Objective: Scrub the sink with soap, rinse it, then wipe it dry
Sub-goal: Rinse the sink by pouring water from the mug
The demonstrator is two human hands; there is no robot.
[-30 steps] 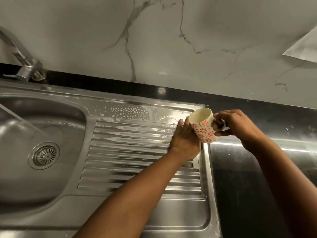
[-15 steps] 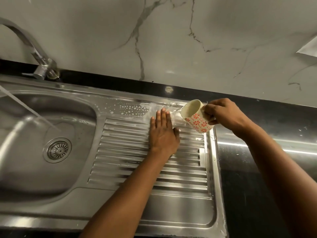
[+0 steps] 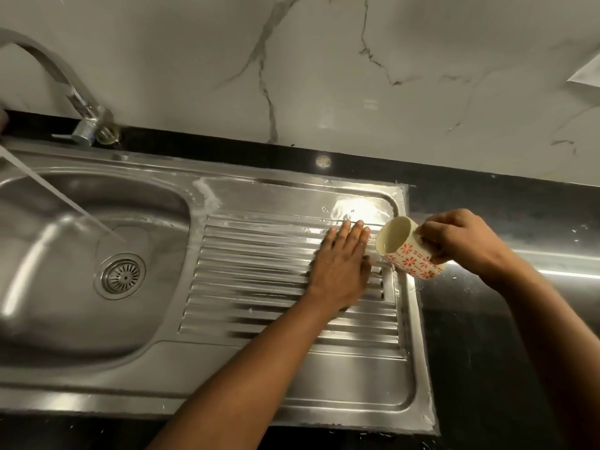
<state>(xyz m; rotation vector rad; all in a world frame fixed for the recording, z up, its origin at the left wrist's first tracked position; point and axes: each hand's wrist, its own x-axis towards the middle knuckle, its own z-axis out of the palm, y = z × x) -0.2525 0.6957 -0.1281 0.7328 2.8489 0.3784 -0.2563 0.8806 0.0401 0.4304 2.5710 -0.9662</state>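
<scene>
- Rinsing, I judge: left hand (image 3: 341, 264) flat, fingers straight, on the sink's (image 3: 292, 404) ribbed drainboard (image 3: 253, 287); next, sweep suds (image 3: 205, 193) toward the basin (image 3: 48, 303)
- right hand (image 3: 461, 241) grips the tilted mug (image 3: 406, 251) by its handle, just beside; any pour is hard to see
- tap (image 3: 81, 102) spout cut off at left; its stream (image 3: 65, 206) falls in the basin

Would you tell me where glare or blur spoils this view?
Head view: glare whitens the drainboard beyond the left hand; the water stream smears into a streak; wide-angle distortion bows the sink rim; the mug in the right hand is sharp.
</scene>
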